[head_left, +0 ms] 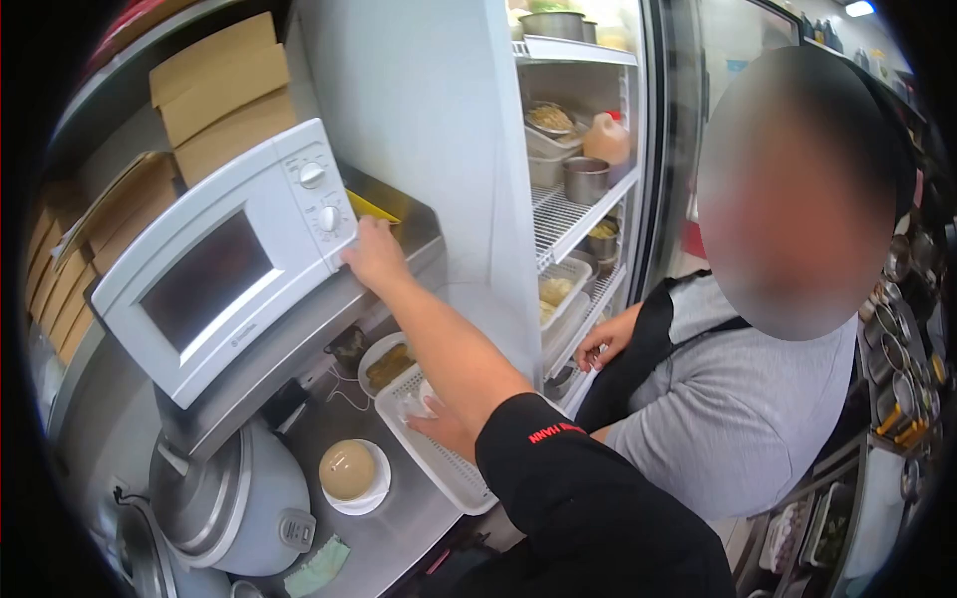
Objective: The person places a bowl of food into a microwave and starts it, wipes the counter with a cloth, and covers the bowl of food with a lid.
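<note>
My right hand (pixel 379 257), reaching up from a black sleeve, is at the right edge of a white microwave (pixel 214 204). Its fingers are curled against the lower corner of the control panel, and the fingertips are partly hidden. Just behind them shows a yellow object (pixel 374 207). The microwave's door looks closed, and two dials sit on its panel. My left hand is out of view. Below my forearm, a co-worker's hand (pixel 444 427) touches clear plastic (pixel 414 401) over a white perforated basket (pixel 454 473).
The co-worker (pixel 698 419) stands close on the right, another hand (pixel 608 337) by an open fridge (pixel 583 224). On the lower counter are a rice cooker (pixel 254 493), a round tan item (pixel 349 468) on a white dish and a green cloth (pixel 319 566). Cardboard boxes (pixel 224 75) stand behind the microwave.
</note>
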Motion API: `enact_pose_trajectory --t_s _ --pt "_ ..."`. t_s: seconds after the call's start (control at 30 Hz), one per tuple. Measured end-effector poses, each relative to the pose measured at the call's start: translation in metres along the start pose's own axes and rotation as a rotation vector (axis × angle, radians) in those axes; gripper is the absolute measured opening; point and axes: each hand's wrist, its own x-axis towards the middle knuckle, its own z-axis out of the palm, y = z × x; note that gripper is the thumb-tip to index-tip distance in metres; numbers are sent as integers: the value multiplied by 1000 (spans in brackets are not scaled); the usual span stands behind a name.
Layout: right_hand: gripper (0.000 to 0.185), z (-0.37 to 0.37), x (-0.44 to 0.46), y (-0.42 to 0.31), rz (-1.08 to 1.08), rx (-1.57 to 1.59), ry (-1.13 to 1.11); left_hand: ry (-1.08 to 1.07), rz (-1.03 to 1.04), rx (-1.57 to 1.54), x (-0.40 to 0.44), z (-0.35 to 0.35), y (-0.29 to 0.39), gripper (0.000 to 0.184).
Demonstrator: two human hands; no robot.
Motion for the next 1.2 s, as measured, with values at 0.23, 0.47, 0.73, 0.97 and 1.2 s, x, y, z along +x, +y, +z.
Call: enact_pose_trajectory --t_s 0.23,0.47,0.73,0.97,1.2 --pt "50 -3 -4 -5 21 -17 2 312 384 204 -5 -113 126 41" --pt "51 -1 0 -8 74 -86 11 659 984 256 -11 -187 225 37" --pt "48 -16 -15 -13 -52 -60 82 1036 1192 554 -33 -221 342 61" --pt "43 -7 -10 -1 -40 42 161 1193 1342 560 -40 -277 373 62" --pt "38 11 -5 12 -151 171 233 1091 1238 376 -90 -273 343 50"
